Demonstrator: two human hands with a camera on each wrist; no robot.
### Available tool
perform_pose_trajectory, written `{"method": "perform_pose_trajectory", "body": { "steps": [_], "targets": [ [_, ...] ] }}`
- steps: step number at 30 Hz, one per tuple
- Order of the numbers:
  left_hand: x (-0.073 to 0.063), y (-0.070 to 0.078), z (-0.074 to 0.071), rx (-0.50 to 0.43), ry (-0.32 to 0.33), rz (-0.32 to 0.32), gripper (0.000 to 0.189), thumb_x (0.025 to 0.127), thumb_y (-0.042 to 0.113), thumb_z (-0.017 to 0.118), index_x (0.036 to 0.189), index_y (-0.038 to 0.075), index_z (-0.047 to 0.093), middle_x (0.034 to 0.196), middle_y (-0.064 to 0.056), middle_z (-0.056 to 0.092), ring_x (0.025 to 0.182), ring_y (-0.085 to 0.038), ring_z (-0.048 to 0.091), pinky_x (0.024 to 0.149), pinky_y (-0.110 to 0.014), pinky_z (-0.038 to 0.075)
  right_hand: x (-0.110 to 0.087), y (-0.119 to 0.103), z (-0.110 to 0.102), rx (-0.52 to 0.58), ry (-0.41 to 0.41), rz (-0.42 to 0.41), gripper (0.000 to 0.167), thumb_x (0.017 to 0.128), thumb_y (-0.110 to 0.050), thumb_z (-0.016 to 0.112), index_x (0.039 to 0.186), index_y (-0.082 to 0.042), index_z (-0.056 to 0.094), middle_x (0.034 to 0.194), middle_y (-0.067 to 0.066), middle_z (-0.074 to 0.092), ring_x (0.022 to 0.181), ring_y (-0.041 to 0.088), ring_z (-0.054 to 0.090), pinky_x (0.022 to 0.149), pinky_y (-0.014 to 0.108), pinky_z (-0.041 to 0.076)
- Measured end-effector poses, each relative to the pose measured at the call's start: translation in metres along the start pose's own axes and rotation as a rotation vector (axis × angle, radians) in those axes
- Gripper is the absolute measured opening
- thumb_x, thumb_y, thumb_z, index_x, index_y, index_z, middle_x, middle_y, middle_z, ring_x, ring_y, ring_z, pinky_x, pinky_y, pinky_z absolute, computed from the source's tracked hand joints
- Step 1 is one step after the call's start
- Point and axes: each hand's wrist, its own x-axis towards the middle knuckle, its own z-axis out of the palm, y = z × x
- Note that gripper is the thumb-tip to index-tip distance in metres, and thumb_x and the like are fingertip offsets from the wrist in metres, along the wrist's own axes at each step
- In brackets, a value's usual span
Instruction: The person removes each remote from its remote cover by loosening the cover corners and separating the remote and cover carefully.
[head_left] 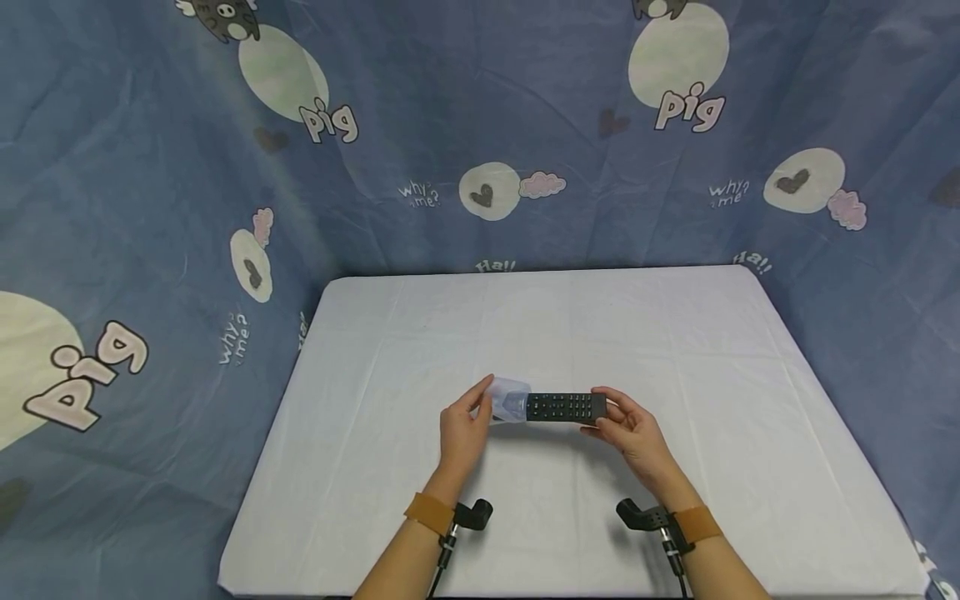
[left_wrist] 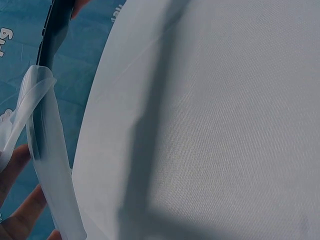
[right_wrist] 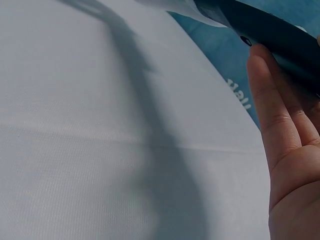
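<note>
A black remote control (head_left: 564,407) is held sideways above the white table, its buttons facing up. My right hand (head_left: 633,433) grips its right end between thumb and fingers; in the right wrist view some fingers (right_wrist: 270,100) lie along its underside. Over the left end sits a translucent plastic sleeve (head_left: 510,400), with part of the remote inside it. My left hand (head_left: 463,429) pinches the sleeve's left end. In the left wrist view the sleeve (left_wrist: 55,150) has a loose flap folded back near its mouth, and the remote (left_wrist: 52,35) sticks out.
The white-covered table (head_left: 420,325) spreads around both hands. Behind it and at the sides hangs a blue printed cloth (head_left: 375,208). A camera on a brown strap sits at each wrist, with cables running down toward the near edge.
</note>
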Motion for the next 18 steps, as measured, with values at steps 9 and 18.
{"method": "perform_pose_trajectory", "body": {
  "steps": [9, 18],
  "targets": [
    [0.0003, -0.0035, 0.0014, 0.0, 0.011, 0.012, 0.034, 0.098, 0.01, 0.062, 0.129, 0.022, 0.069, 0.127, -0.006, 0.07, 0.115, -0.026, 0.069, 0.093, -0.042, 0.058, -0.0006, -0.0022, 0.0001, 0.003, 0.003, 0.012, 0.063, 0.096, -0.003, 0.063, 0.147, 0.014, 0.029, 0.124, -0.005, 0.069, 0.111, 0.011, 0.069, 0.091, 0.033, 0.059],
    [0.0024, -0.0079, 0.001, 0.02, 0.015, -0.001, 0.034, 0.097, 0.009, 0.063, 0.128, 0.021, 0.07, 0.126, -0.007, 0.07, 0.115, -0.026, 0.069, 0.098, -0.044, 0.056, -0.0007, -0.0018, -0.0018, -0.007, 0.023, 0.019, 0.059, 0.096, -0.004, 0.064, 0.145, 0.01, 0.035, 0.124, -0.005, 0.068, 0.11, 0.01, 0.069, 0.091, 0.033, 0.059]
  ]
}}
